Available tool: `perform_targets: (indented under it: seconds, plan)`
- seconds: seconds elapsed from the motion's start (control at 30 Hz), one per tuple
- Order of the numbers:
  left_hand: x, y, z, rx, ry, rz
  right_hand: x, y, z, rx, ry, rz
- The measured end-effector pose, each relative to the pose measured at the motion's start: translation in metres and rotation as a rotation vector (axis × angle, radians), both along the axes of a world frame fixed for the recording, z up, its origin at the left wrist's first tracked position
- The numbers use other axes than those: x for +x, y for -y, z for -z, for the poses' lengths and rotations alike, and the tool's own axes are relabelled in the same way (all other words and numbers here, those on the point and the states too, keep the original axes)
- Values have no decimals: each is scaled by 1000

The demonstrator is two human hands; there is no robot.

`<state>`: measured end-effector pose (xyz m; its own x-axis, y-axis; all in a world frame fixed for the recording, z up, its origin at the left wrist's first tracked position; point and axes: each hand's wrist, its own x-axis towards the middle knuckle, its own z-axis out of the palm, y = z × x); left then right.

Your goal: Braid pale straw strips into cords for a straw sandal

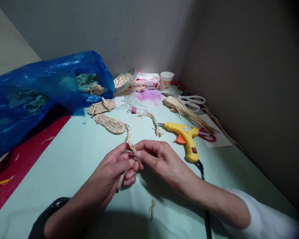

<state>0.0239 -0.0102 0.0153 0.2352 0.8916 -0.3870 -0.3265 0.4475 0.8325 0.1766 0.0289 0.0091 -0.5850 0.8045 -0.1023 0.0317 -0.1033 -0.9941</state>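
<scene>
Between my two hands runs a pale braid (130, 137) of dried husk strips. My left hand (118, 166) pinches its near end, and a loose strip (121, 181) hangs out below those fingers. My right hand (159, 157) has thumb and forefinger closed on the braid at the same spot, touching the left fingertips. From there the braid leads away to a coiled, sole-shaped woven piece (111, 123) lying flat on the table. Behind it lies a second woven piece (101, 107) with a strap across it, like a small slipper.
To the right lie a yellow glue gun (184, 134), red-handled scissors (206, 135), white-handled scissors (193, 101) and a husk bundle (181, 111). A blue plastic bag (57, 76) fills the left. A basket (126, 79), tissue pack (149, 81) and paper cup (166, 80) stand by the wall.
</scene>
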Motion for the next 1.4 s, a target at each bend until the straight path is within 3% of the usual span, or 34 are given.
perform_targets:
  seconds: [0.13, 0.4, 0.67, 0.83, 0.97, 1.13, 1.3, 1.4]
  plan:
    - [2, 0, -2, -47, 60, 12, 3, 1, 1, 101, 77, 20]
    - [-2, -3, 4, 95, -172, -10, 10, -2, -9, 68, 87, -129]
    - [0, 3, -1, 159, -217, -47, 17, -3, -23, 511, 393, -140]
    - [2, 2, -2, 141, -341, -80, 15, -2, -15, 772, 554, -85]
    - [1, 1, 2, 160, -368, -95, 13, 2, -9, 1212, 536, 79]
    - [2, 0, 7, 182, -344, -177, 4, 23, -8, 1637, 410, 87]
    - [5, 0, 3, 77, -176, -215, -5, 37, 4, 1753, 433, 55]
    - [4, 1, 1, 69, -144, -238, -4, 37, 1, 1677, 507, 0]
